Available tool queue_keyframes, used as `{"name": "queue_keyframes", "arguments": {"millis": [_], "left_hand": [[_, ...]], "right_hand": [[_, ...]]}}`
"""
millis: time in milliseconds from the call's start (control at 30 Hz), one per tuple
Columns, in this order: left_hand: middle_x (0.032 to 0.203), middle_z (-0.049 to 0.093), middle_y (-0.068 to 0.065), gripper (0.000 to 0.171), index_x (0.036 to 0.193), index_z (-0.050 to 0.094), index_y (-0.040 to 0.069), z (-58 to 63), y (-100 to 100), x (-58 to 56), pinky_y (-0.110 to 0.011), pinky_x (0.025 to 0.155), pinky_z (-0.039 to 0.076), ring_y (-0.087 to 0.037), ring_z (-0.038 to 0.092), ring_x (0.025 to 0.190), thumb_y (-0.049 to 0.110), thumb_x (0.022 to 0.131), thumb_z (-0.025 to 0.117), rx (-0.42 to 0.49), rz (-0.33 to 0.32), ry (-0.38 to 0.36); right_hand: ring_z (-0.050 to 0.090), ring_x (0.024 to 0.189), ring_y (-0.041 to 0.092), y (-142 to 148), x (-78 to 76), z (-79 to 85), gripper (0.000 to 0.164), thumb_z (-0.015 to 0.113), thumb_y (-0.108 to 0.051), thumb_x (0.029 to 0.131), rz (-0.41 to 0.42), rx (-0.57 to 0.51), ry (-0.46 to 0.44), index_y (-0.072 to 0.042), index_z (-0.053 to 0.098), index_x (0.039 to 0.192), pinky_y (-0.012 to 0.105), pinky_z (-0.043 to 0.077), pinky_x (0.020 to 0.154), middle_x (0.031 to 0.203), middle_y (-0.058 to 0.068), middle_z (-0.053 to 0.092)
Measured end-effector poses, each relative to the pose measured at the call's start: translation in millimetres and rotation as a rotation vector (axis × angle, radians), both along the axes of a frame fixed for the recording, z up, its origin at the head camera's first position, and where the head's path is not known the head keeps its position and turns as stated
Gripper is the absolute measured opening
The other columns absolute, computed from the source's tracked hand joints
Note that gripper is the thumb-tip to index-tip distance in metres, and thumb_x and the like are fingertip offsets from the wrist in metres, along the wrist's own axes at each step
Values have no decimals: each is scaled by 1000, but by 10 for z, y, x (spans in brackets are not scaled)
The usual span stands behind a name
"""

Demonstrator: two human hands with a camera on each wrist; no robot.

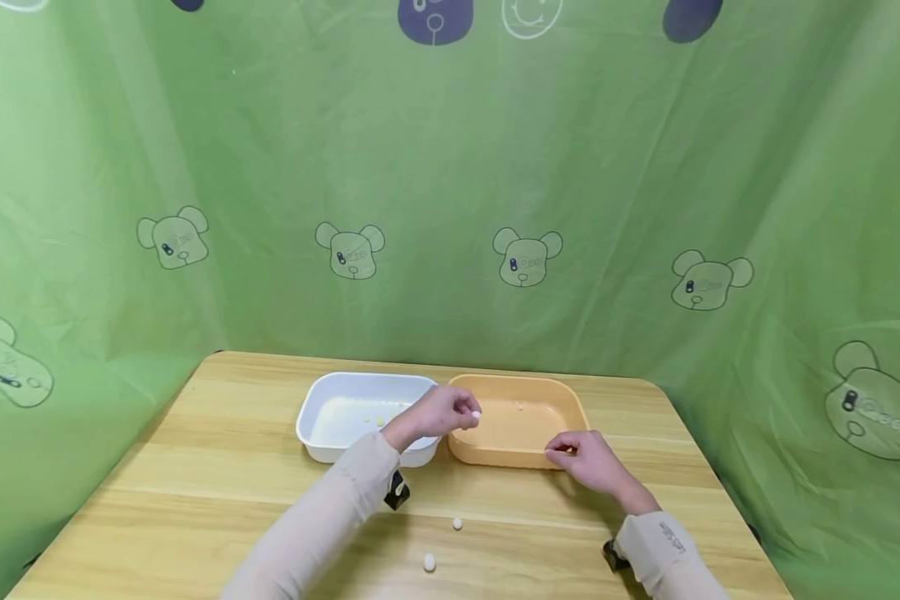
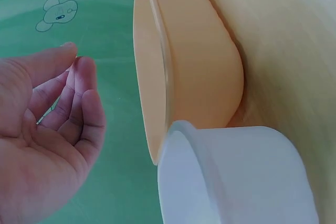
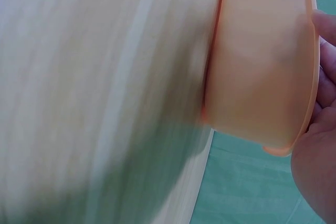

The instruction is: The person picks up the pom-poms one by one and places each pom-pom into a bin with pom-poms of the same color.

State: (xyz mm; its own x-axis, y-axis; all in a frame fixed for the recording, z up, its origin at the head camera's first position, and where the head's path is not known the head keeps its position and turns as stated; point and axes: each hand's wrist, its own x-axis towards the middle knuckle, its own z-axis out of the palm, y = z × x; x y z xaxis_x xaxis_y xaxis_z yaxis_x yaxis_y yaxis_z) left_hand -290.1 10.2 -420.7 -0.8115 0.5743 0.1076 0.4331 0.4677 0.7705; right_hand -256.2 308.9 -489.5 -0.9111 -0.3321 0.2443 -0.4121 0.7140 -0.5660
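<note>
Head view, directions taken from the orange tray (image 1: 502,429). The left hand (image 1: 441,411), at nine o'clock, pinches a small white piece (image 1: 477,414) between thumb and fingertips; the right hand (image 1: 588,460) grips the tray's rim at four o'clock. The white tray (image 1: 328,417), with yellow bits (image 1: 379,422), stands at nine; two white balls (image 1: 430,563) lie on the counter (image 1: 225,450) toward seven.

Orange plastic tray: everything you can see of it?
The light orange, rounded-rectangular, plastic-looking tray is shallow and open-topped, with a thin rim. It stands upright on the light wood-grain table, right of the white rectangular tray; whether they touch is unclear. The right hand grips its near right rim. The left hand is above its left side. A tiny pale piece lies inside, toward the back.
</note>
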Motion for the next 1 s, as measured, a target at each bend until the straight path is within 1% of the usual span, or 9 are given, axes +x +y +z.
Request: {"name": "queue_keyframes", "arguments": {"millis": [133, 233, 333, 467, 533, 767, 1000], "left_hand": [[75, 63, 3, 11, 95, 68, 2, 21, 48, -52, -22, 63, 47, -8, 58, 68, 8, 87, 67, -11, 0, 8], [74, 63, 3, 12, 95, 68, 0, 27, 77, -79, -23, 64, 47, -8, 58, 68, 8, 87, 67, -28, 9, 10], [72, 63, 4, 10, 93, 68, 2, 0, 102, -111, -23, 64, 46, -7, 57, 67, 9, 86, 68, -43, 22, 6], [71, 63, 4, 4, 89, 68, 6, -47, 142, -166, -22, 64, 45, -7, 56, 66, 9, 86, 68, -73, 33, 20], [71, 63, 4, 4, 88, 68, 6, -56, 162, -189, -23, 64, 45, -7, 57, 66, 8, 85, 68, -84, 37, 22], [73, 62, 3, 6, 87, 67, 7, -84, 238, -246, -22, 64, 46, -8, 56, 68, 8, 82, 71, -95, 65, -13], [73, 61, 3, 7, 86, 67, 7, -129, 283, -262, -23, 63, 46, -10, 55, 68, 8, 81, 72, -117, 114, -39]], "right_hand": [[57, 72, 8, -2, -10, -13, 6, 70, -18, 86, -17, 8, 2, -20, 72, 82, 27, 47, 67, 79, -10, 66], [56, 71, 7, -2, -18, -17, 5, 70, -17, 86, -9, 11, 6, -20, 72, 82, 27, 47, 66, 79, -11, 65], [56, 70, 7, 0, -14, -13, 5, 69, -17, 87, 1, 15, 6, -20, 72, 83, 27, 47, 65, 79, -11, 65], [56, 71, 8, 9, -2, 0, 5, 69, -19, 87, 8, 20, 0, -20, 71, 83, 27, 46, 65, 78, -11, 65], [56, 71, 8, 15, -1, 4, 5, 69, -19, 87, 10, 23, -1, -19, 71, 83, 27, 46, 66, 79, -11, 65], [56, 72, 7, 33, -6, 12, 5, 68, -20, 87, 16, 31, 11, -19, 71, 84, 27, 47, 67, 79, -12, 65], [56, 72, 6, 28, -10, -10, 5, 69, -20, 87, 29, 21, 19, -20, 71, 83, 26, 47, 66, 79, -12, 65]]}}
